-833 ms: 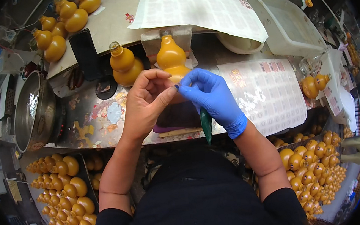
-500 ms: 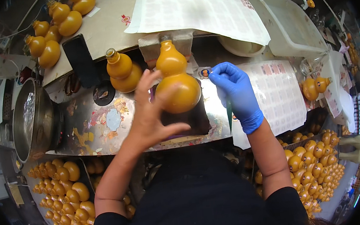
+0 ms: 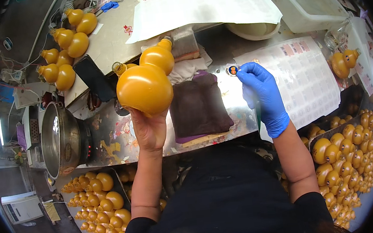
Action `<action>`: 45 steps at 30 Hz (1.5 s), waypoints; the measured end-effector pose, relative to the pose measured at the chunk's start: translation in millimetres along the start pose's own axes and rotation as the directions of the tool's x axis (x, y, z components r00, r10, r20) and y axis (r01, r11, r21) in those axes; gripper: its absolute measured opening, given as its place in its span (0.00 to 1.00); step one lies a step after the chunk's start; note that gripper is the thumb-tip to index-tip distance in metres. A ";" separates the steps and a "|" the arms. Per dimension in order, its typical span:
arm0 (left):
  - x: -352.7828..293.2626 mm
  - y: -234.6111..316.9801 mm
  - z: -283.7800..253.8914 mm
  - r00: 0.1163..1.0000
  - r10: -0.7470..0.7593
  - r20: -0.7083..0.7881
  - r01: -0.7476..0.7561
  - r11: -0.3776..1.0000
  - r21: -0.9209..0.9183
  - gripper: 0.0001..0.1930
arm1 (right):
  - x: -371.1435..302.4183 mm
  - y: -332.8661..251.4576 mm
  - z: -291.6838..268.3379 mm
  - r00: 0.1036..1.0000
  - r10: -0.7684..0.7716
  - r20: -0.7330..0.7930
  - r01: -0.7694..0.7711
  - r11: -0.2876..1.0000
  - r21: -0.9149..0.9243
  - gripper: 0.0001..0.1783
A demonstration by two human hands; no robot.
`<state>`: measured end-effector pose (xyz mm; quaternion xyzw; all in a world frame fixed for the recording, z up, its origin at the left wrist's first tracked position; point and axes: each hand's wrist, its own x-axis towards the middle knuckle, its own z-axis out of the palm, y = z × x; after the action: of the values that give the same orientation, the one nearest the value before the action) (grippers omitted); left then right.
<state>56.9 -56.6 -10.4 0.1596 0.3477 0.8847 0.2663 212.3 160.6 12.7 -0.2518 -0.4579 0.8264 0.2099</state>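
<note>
Pan (image 3: 69, 136) near left end of bench (image 3: 245, 111). Left hand (image 3: 151, 131) cups gourd bottle (image 3: 144, 87) under base, fingers hidden, bottle tilted; palm probably bears weight. Dark pad (image 3: 199, 106) between hands, open room above. Gloved right hand (image 3: 263, 98) pinches small round sticker (image 3: 233, 70) edgewise, likely keeping face uncovered. Label sheet (image 3: 300, 83) beside.
</note>
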 end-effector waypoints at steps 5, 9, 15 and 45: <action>1.4 -0.4 6.2 1.000 -0.012 0.020 0.014 0.994 -0.108 0.35 | -3.9 -0.7 -5.9 1.000 -0.007 -0.007 0.007 1.000 -0.013 0.06; -3.1 1.0 10.2 0.997 0.041 -0.073 -0.024 0.977 0.213 0.34 | -7.8 -3.4 -4.0 1.000 -0.004 0.002 0.004 0.999 -0.039 0.06; -9.8 -22.1 12.7 0.816 0.032 0.578 -0.578 0.001 0.816 0.40 | 4.6 -11.0 5.2 0.999 0.000 0.034 0.007 0.982 -0.187 0.06; -6.2 -40.2 14.2 0.889 0.159 0.429 -0.445 0.080 0.892 0.46 | 125.4 -121.6 -153.0 0.873 -0.461 -0.160 0.159 0.578 -0.800 0.16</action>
<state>83.1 -27.8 -29.1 0.4581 0.7612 0.4557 -0.0548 221.0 392.6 20.1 -0.3740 -0.7556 0.4429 0.3051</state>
